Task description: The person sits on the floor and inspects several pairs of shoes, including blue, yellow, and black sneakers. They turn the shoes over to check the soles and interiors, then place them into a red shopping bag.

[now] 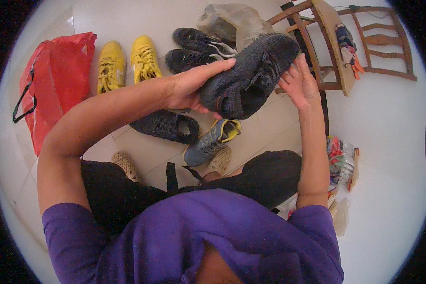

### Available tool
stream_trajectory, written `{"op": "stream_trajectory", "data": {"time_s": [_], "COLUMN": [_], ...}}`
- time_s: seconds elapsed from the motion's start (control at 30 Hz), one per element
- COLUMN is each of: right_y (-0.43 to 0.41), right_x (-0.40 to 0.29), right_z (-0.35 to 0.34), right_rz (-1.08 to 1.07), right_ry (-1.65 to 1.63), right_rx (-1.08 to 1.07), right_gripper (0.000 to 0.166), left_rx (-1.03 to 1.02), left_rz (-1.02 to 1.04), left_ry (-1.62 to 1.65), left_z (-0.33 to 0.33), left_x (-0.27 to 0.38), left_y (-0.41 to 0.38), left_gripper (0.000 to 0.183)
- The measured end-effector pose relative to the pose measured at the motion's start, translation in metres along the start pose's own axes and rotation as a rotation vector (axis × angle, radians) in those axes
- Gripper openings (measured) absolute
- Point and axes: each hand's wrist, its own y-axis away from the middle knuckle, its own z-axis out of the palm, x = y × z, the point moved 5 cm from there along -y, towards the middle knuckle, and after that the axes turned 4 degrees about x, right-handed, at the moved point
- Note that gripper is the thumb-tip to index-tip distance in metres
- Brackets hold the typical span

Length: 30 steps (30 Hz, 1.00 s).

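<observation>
Both my hands hold a dark, textured sneaker (252, 76) up above the floor, its toe towards the upper right. My left hand (190, 87) grips the heel end, thumb along the side and fingertips underneath. At the toe, my right hand (301, 83) touches the shoe's edge with its fingers, the palm turned up. Below the held shoe, a similar dark sneaker (167, 126) lies on the tiles, partly behind my left forearm. A grey-blue sneaker with yellow lining (211, 140) sits beside it, close to my foot.
Yellow sneakers (112, 64) and black shoes with white laces (193, 44) stand farther off. A red bag (60, 81) lies left; a translucent plastic bag (234, 17) is at the back. Wooden chairs (335, 53) stand right, with bundled colourful items (340, 161) near my right arm.
</observation>
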Motion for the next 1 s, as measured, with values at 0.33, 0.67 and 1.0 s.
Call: {"op": "stream_trajectory", "data": {"time_s": [0.33, 0.67, 1.0], "right_y": [0.030, -0.014, -0.002], "right_x": [0.054, 0.086, 0.183], "right_z": [0.062, 0.083, 0.075], "right_rz": [0.165, 0.070, -0.490], "right_ry": [0.523, 0.619, 1.396], "right_rx": [-0.209, -0.290, -0.914], "right_gripper": [0.049, 0.027, 0.041], "left_rx": [0.185, 0.253, 0.487], "left_rz": [0.062, 0.058, -0.460], "left_ry": [-0.041, -0.325, -1.168], "left_z": [-0.005, -0.061, -0.178], "left_x": [0.003, -0.012, -0.143], "left_y": [0.009, 0.034, 0.147], "left_gripper": [0.065, 0.071, 0.053]}}
